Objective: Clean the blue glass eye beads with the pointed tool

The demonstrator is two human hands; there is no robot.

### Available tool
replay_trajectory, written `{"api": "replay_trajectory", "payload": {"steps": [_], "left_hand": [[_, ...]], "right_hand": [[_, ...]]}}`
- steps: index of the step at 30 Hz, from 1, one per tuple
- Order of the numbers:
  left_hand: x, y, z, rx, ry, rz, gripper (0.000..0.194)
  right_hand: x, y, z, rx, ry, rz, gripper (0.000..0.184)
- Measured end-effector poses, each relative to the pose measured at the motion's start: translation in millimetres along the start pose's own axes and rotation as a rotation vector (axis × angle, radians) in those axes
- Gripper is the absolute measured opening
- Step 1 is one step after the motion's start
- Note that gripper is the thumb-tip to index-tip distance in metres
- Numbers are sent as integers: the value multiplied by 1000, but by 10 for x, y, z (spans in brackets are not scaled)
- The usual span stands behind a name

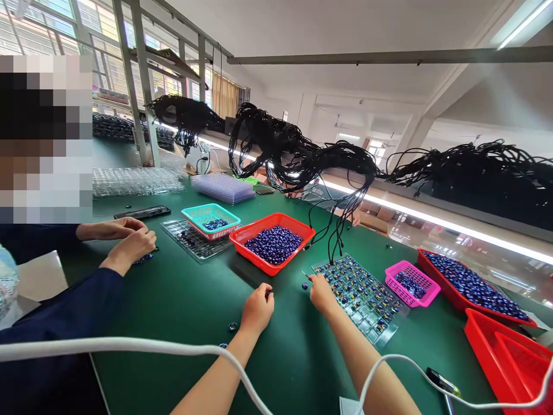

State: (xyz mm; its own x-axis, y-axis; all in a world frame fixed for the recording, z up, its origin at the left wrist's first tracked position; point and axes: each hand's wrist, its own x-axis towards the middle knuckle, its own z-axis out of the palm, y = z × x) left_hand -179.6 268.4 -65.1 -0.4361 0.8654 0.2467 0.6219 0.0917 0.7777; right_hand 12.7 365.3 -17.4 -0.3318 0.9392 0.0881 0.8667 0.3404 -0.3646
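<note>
My left hand (257, 309) rests on the green table (181, 300) with fingers curled around small dark blue beads, just in front of a red basket (273, 242) full of blue beads. My right hand (320, 291) is closed in a pinch at the near left corner of a clear compartment tray (360, 295) that holds beads in its cells. A loose bead (305, 285) lies between my hands, and another (233, 326) lies left of my left wrist.
A person in dark sleeves works at the left, hands (125, 239) together. A teal basket (211, 220), pink basket (412, 282) and red baskets (470, 285) hold beads. Black cords (302, 153) hang overhead. A phone (142, 212) lies far left.
</note>
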Motion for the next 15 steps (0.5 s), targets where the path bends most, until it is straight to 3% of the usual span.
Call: {"api": "replay_trajectory", "payload": {"steps": [4,8,11,15], "left_hand": [[10,-8,-3,28,-5,20,16],[32,-32,8,25,-26,23,17],[38,-40,14,6,-42,18,19],[37,-57,-12,-30,-59,26,22]], "right_hand": [[72,-119,156,-112,-21,23,32],[-160,-104,198,-215,-67,59,30],[-425,-50,124,-290,-92,103,30],[-866,121,-152,-339,-82,177,28]]}}
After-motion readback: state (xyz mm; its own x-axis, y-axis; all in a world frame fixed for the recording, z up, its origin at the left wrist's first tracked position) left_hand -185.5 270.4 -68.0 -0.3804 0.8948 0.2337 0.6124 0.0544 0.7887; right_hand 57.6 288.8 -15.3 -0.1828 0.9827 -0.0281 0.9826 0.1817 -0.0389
